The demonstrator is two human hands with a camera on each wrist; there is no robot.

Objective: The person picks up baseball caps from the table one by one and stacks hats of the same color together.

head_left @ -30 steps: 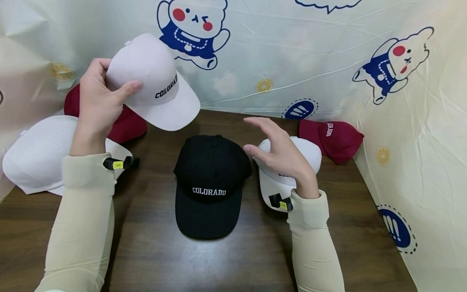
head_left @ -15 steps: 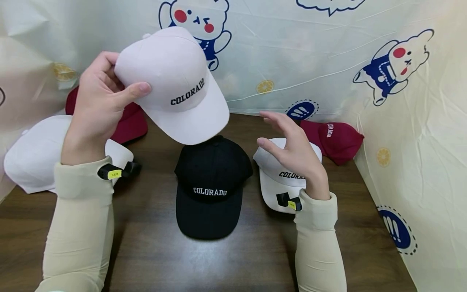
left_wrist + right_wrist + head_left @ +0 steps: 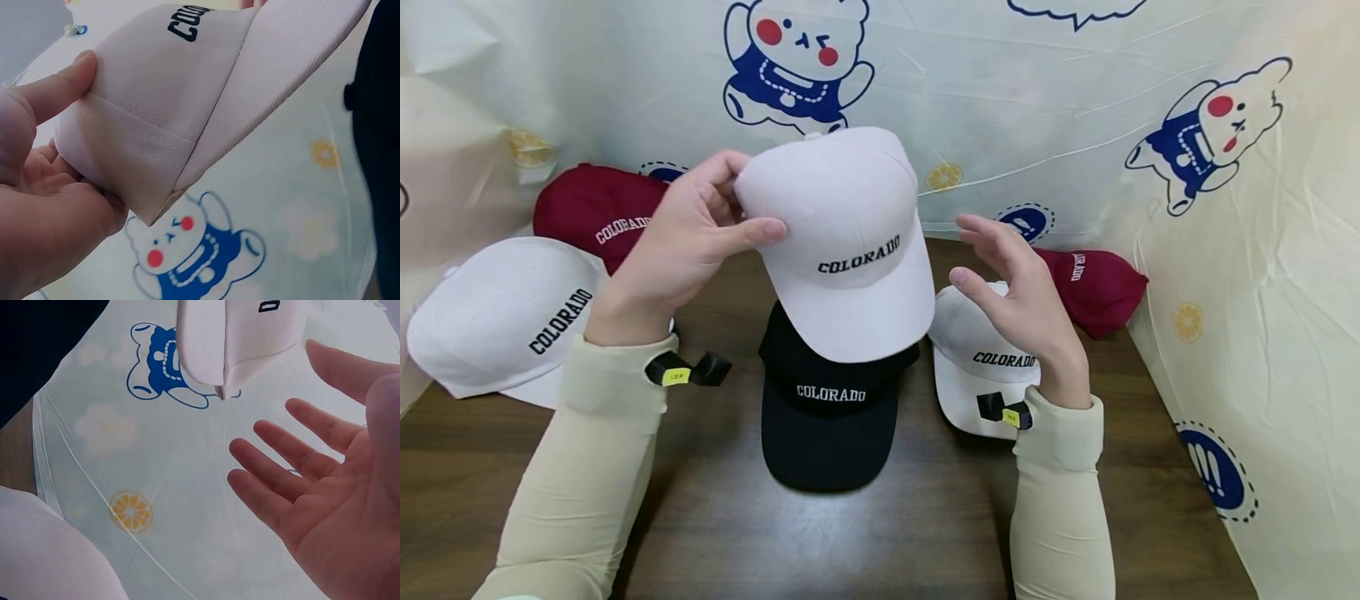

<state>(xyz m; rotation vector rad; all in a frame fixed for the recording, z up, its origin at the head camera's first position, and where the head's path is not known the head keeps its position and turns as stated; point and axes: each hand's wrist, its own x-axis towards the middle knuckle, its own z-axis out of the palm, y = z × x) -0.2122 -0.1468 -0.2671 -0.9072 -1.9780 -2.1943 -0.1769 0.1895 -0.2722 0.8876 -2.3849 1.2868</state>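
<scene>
My left hand (image 3: 681, 242) pinches a white cap (image 3: 842, 208) by the left side of its crown, thumb outside. The cap hangs above the back of a black cap (image 3: 831, 442) on the table, brim toward me, and hides part of its crown. In the left wrist view the thumb (image 3: 65, 87) presses on the cap's white cloth (image 3: 150, 81). My right hand (image 3: 1026, 300) is raised with fingers spread, right of the held cap and apart from it. Beneath that hand another white cap (image 3: 958, 342) lies on the table. The right wrist view shows the palm (image 3: 337, 506) holding nothing.
At the left a white cap (image 3: 490, 308) lies in front of a dark red cap (image 3: 587, 200). A second dark red cap (image 3: 1105, 287) sits at the back right. Printed cloth (image 3: 1045, 108) hangs behind and along the right of the brown table (image 3: 820, 550).
My left hand has carried the white cap rightward, then lower, from the left side to over the black cap. My right hand has shifted slightly right, still spread.
</scene>
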